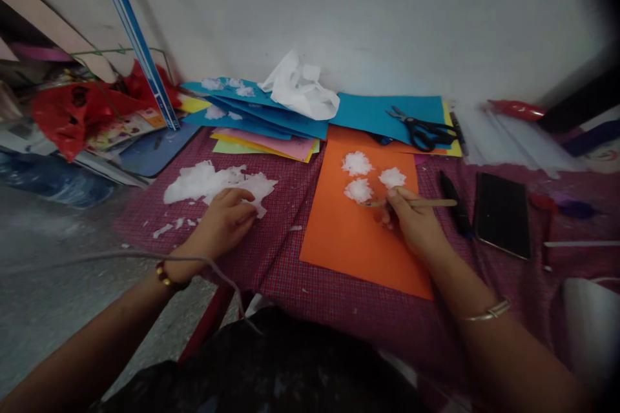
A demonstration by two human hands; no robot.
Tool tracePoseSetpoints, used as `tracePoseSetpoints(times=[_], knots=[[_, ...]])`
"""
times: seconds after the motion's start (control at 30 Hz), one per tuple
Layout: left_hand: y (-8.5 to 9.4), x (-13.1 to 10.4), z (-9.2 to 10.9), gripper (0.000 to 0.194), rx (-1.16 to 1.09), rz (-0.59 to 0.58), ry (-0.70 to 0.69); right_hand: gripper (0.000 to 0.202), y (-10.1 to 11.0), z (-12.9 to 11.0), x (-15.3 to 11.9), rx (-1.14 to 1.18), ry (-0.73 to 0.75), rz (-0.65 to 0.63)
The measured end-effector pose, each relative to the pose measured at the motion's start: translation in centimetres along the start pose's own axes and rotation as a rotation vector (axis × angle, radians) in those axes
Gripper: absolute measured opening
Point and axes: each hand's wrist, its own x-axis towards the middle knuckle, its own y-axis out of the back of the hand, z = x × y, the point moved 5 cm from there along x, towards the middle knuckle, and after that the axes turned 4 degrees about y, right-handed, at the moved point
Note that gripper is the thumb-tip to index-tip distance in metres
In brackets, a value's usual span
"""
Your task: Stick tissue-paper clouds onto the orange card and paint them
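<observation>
An orange sheet (358, 239) lies on the checked cloth, with three crumpled white tufts (358, 190) on its upper part. My right hand (411, 219) is closed on a thin wooden stick (433, 203), whose tip is beside the lower left tuft. Torn white paper (203, 181) is spread on the cloth at the left. Over its right edge rests my left hand (225, 216), fingers curled; what they pinch, if anything, is hidden. Small white scraps (163, 230) lie near that wrist.
Blue sheets (300, 121) and a crumpled white bag (303, 87) sit along the wall. Black scissors (421, 132) lie on blue paper beyond the orange sheet. To the right are a black marker (455, 203) and a phone (502, 214). A cable crosses my left wrist.
</observation>
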Motion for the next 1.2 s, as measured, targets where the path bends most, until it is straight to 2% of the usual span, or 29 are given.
tracePoseSetpoints(times=[0.07, 0.1, 0.2, 0.27, 0.33, 0.4, 0.47, 0.53, 0.6, 0.67, 0.8, 0.83, 0.9, 0.97, 1.03, 1.2], knots=[[0.8, 1.1, 0.4, 0.009, -0.198, 0.079, 0.097, 0.038, 0.0, 0.1, 0.0, 0.006, 0.003, -0.005], [0.9, 1.8, 0.7, 0.01, -0.324, 0.076, 0.164, 0.038, 0.0, 0.2, 0.1, 0.01, 0.003, -0.009], [0.3, 3.9, 2.0, 0.012, -0.668, -0.046, 0.327, 0.038, 0.1, 0.1, 0.2, 0.002, 0.014, -0.016], [0.2, 5.1, 3.0, 0.012, -0.722, -0.134, 0.32, 0.04, 0.3, -0.1, 0.2, -0.022, 0.031, -0.018], [0.3, 5.7, 3.4, 0.01, -0.609, -0.228, 0.216, 0.042, 0.5, -0.3, 0.3, -0.047, 0.046, -0.012], [0.5, 5.4, 3.1, 0.01, -0.409, -0.332, 0.066, 0.041, 0.7, -0.5, 0.4, -0.062, 0.062, -0.004], [0.5, 4.3, 1.9, 0.021, -0.21, -0.397, -0.073, 0.041, 0.7, -0.6, 0.5, -0.069, 0.073, -0.015], [0.0, 2.9, 0.4, 0.031, -0.026, -0.419, -0.15, 0.042, 0.5, -0.6, 0.6, -0.072, 0.077, -0.042], [-0.5, 2.0, -0.7, 0.03, 0.114, -0.367, -0.16, 0.042, 0.2, -0.6, 0.6, -0.062, 0.079, -0.063], [-0.6, 1.8, -0.7, 0.019, 0.134, -0.246, -0.147, 0.043, 0.1, -0.6, 0.5, -0.044, 0.08, -0.066], [1.2, 3.5, 2.0, 0.012, -0.187, 0.002, -0.07, 0.042, 0.2, -0.4, 0.3, -0.005, 0.063, -0.034], [1.6, 4.2, 2.9, 0.012, -0.294, 0.023, -0.026, 0.042, 0.3, -0.3, 0.3, 0.004, 0.062, -0.018], [1.7, 5.5, 4.5, 0.016, -0.497, -0.037, 0.088, 0.043, 0.5, -0.2, 0.3, 0.016, 0.066, 0.018], [0.8, 6.8, 6.0, 0.017, -0.663, -0.157, 0.182, 0.045, 0.6, 0.0, 0.4, 0.017, 0.071, 0.047], [-0.6, 8.3, 7.5, 0.016, -0.785, -0.238, 0.211, 0.046, 0.8, 0.1, 0.6, 0.013, 0.072, 0.07], [-5.7, 12.6, 9.7, 0.017, -1.021, -0.292, 0.205, 0.046, 1.1, 0.1, 0.8, -0.021, 0.076, 0.069]])
